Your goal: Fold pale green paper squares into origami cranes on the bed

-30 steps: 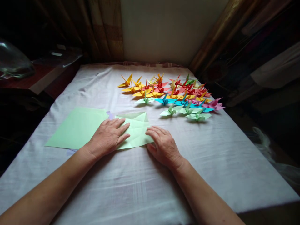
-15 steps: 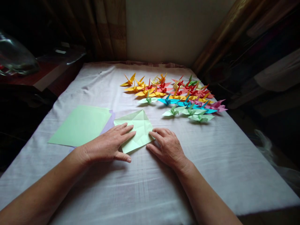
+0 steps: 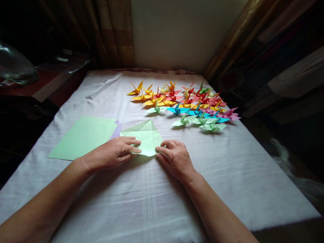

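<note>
The folded green paper (image 3: 144, 136) now lies turned, 1 corner pointing away, on the white cloth (image 3: 141, 202). The left hand (image 3: 112, 156) and right hand (image 3: 176, 158) press flat on its near edges, slightly apart.

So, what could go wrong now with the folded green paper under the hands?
1. The folded green paper lies on a wrinkled white cloth, so the crease may come out crooked.
2. The left hand is near the green sheet stack and might shift it.
</note>
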### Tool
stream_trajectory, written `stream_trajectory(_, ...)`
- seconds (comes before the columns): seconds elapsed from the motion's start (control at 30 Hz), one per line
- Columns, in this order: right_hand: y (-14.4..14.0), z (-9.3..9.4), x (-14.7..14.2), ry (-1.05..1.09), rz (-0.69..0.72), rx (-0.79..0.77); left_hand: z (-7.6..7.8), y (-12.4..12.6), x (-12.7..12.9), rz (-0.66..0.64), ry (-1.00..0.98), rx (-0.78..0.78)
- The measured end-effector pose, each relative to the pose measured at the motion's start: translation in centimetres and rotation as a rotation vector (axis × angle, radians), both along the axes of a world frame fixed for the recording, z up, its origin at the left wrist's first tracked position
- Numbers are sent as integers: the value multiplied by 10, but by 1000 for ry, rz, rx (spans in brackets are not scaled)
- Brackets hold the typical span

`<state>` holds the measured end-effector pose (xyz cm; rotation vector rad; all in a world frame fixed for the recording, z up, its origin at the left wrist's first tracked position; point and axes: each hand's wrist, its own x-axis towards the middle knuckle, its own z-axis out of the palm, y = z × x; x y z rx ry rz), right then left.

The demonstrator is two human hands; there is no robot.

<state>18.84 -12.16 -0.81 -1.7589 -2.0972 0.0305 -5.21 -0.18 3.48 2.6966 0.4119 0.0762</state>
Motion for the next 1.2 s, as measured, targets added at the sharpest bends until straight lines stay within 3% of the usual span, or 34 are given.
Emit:
stream_trajectory(0.37,2,-2,13,118,-51,-16,-12,5,-2,190,-141,-79)
stream_trajectory(0.47,4,-4,13,163,-88,-22,-20,3,-1,315,-118,12)
stream_trajectory(0.57,6,-5,11,126,-128,-18,-26,-5,4,440,-162,219)
stream_trajectory(0.63,7,-5,9,93,-146,-12,-27,-14,11,429,-205,388)
stream_trajectory(0.73,7,-5,8,66,-152,-9,-26,-33,23,269,-228,572)
stream_trajectory(0.83,7,-5,7,52,-154,-6,-27,-53,34,148,-224,581)
stream_trajectory(1.03,8,-5,6,32,-151,10,-36,-83,40,219,-189,643)
stream_trajectory(1.2,8,-5,6,34,-162,11,-38,-81,39,195,-204,590)
